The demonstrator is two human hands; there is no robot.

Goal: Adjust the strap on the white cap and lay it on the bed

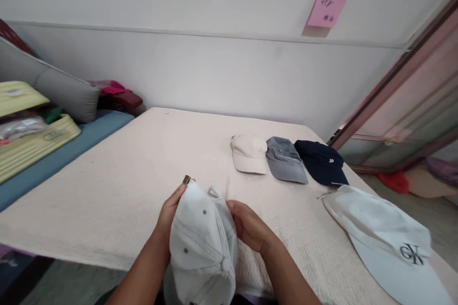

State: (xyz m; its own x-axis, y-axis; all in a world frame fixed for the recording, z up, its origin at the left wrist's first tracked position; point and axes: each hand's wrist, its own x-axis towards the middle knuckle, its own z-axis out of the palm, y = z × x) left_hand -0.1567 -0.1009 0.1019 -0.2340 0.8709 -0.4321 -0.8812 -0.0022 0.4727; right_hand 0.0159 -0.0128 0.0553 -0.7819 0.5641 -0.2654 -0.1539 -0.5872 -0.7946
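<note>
Between my two hands is a pale grey-white baseball cap [200, 243], its crown facing up and its back edge turned away from me. My left hand [171, 207] grips the left back edge, beside a brass-coloured strap buckle [186, 179]. On the other side, my right hand [248, 224] pinches the right back edge, near a small fabric loop [214, 192]. Both hands are closed on the cap, above the near edge of the table. The cap's front runs out of view at the bottom, and the fingers inside it are hidden.
On the cream-covered table [143, 167] lie a beige cap [248, 152], a grey cap [286, 159], a navy cap [320, 162] and a white cap [382, 228]. A pink note [328, 7] is taped to the wall. Yellow cases [39, 136] and a grey cushion [67, 86] are at left.
</note>
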